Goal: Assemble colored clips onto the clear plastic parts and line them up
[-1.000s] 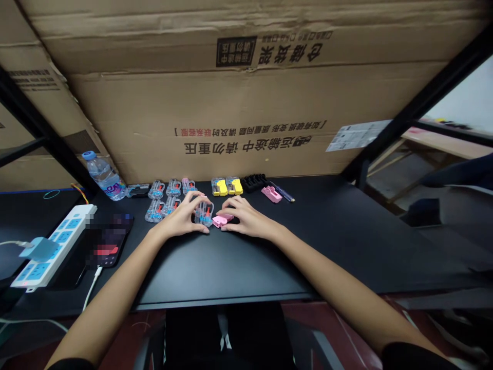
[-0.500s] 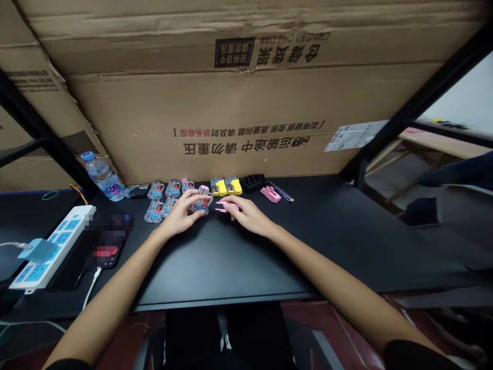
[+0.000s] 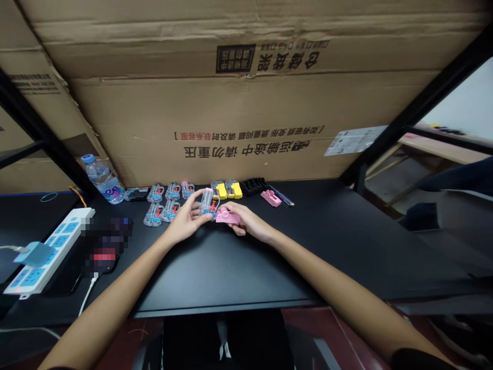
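Fingers and thumb of my left hand (image 3: 185, 221) are closed around a clear plastic case (image 3: 207, 201) with red and blue parts inside and a pink top. My right hand (image 3: 252, 222) pinches a pink plastic piece (image 3: 227, 217) with round raised details on its face. Its left end is right beside the clear case; whether they touch I cannot tell. Behind my left hand lie several similar clear cases (image 3: 153, 214) with red and blue parts. Beyond my hands are two clear-and-yellow cases (image 3: 233, 189) and another pink piece (image 3: 270, 198).
A black ridged part (image 3: 254, 186) and a dark pen-like tool (image 3: 283, 196) lie at the back. On the left are a water bottle (image 3: 103, 180), a white power strip (image 3: 54, 257) and a phone (image 3: 106, 246) with a cable. Cardboard (image 3: 239, 108) walls the table's far side.
The pink piece in my right hand has turned to show its broad face and moved closer to the clear case. My left hand has shifted slightly right and tilted the case more upright.
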Demonstrator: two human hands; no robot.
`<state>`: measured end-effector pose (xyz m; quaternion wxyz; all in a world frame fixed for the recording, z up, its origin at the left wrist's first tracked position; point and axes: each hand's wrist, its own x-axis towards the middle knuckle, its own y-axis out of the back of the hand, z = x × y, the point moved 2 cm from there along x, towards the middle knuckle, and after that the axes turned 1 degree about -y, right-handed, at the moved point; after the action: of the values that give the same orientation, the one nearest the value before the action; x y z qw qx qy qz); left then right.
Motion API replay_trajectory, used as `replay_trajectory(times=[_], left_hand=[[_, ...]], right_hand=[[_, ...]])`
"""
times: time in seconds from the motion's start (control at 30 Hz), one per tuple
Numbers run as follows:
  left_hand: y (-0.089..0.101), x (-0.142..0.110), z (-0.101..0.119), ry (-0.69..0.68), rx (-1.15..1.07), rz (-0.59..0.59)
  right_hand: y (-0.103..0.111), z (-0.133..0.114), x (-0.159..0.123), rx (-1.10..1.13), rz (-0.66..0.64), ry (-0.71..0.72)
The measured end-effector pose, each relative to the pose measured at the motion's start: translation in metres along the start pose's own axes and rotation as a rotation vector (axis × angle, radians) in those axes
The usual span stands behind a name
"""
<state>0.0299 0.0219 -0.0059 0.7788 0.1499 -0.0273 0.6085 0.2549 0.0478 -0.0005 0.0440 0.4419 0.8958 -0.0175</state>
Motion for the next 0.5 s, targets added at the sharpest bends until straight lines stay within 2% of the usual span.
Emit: replay_trajectory(times=[0.2,0.4,0.5], left_hand=[[-0.004,-0.003,-0.001,0.006,0.003,-0.071],[0.000,-0.001,0.001,0.021,-0.035,-0.006],[0.000,0.000,-0.003,0.042,-0.053,-0.010]], right_hand=[[-0.001,-0.012,-0.005,-0.250,0.023,0.106],[-0.001,-0.016,-0.006,-0.351,0.004,0.165],[-0.002,-0.017,-0.006,-0.375,0.002,0.164]])
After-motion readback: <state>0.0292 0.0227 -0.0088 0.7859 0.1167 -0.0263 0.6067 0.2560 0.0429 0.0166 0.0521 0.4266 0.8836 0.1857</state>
